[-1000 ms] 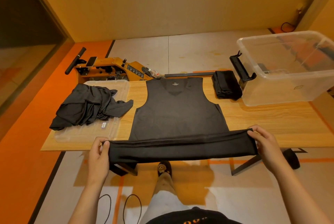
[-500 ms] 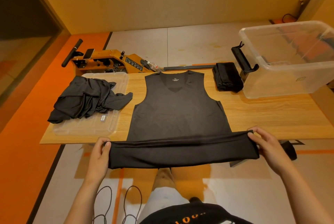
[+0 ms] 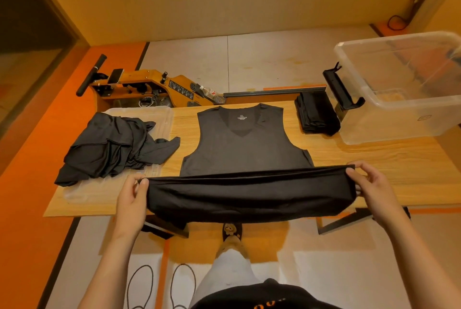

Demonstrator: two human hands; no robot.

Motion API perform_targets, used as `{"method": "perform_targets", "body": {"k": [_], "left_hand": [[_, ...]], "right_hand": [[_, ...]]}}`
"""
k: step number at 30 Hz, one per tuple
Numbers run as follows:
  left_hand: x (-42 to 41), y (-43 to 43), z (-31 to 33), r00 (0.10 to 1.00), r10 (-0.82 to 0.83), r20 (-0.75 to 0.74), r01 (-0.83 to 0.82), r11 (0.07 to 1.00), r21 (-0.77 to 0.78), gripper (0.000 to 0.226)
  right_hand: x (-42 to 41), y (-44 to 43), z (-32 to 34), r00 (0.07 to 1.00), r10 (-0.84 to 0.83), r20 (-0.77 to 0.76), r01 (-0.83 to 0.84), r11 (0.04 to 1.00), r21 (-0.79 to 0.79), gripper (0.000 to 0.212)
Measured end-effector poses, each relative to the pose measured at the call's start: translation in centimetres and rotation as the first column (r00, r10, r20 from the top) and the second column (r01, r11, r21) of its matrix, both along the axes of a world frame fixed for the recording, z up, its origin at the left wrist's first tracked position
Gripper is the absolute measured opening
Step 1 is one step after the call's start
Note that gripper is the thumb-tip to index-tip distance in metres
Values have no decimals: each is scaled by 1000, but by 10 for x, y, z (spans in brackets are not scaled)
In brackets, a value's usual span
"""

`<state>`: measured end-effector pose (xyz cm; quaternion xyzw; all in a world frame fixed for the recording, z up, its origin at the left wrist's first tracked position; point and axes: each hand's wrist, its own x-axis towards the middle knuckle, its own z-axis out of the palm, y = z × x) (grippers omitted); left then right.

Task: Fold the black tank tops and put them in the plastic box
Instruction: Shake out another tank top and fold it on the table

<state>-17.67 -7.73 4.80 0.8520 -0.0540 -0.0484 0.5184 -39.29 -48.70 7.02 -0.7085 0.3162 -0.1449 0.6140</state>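
The table [image 3: 374, 159] carries the whole job, and it reads as about midway or earlier. At its far right corner stands the box [image 3: 399, 121], clear and lidless; no black cloth shows through its walls, so nothing seems to be packed yet.

In the middle of the table lies the top [image 3: 244, 149] now being worked, spread flat with its neckline toward the far edge. Its lower part is lifted off the wood and pulled taut over the near edge, so its first fold is only starting: the hem is not yet laid up over the chest.

On the left, a pile [image 3: 112, 149] of crumpled tops sits on a clear lid [image 3: 159, 114]. How many are in it I cannot tell, but they all await folding, which looks like the larger share of what is left.

Just beside the box, touching its black latch side or nearly so, rests a small stack [image 3: 315, 115] of folded tops. That is the finished folding; it has yet to go into the box.

The left hand [image 3: 132, 199] pinches the hem's left corner between thumb and curled fingers. The right hand [image 3: 371, 189] pinches the right corner the same way, both well apart with the cloth stretched between.
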Motion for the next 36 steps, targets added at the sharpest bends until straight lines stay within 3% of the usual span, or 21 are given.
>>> {"method": "perform_targets", "body": {"k": [3, 16, 20, 23, 27, 30, 33, 36], "left_hand": [[38, -16, 0, 1000, -28, 13, 28, 999, 23, 17], [238, -109, -19, 996, -48, -71, 53, 996, 78, 15], [290, -142, -42, 991, -71, -112, 89, 983, 163, 15], [314, -159, -66, 984, -74, -160, 112, 963, 243, 14], [318, -170, -82, 988, -27, -153, 87, 913, 398, 22], [296, -173, -80, 1000, -21, 17, 9, 857, 514, 37], [248, -177, -84, 983, -170, 65, 116, 862, 494, 48], [187, -167, -99, 937, -348, 16, 279, 778, 562, 61]], "right_hand": [[36, -13, 2, 999, -42, -4, 42, 998, -45, 14], [233, -95, -16, 956, -240, -170, 182, 937, -298, 9], [296, -115, -41, 917, -285, -281, 154, 899, -411, 25], [327, -123, -65, 871, -291, -397, 81, 880, -467, 18], [344, -110, -78, 843, -289, -453, 6, 848, -530, 27], [334, -77, -81, 906, -232, -354, -87, 716, -692, 33], [307, -27, -90, 928, -67, -365, -245, 629, -738, 40], [272, 24, -103, 887, 87, -453, -413, 586, -697, 46]]}}
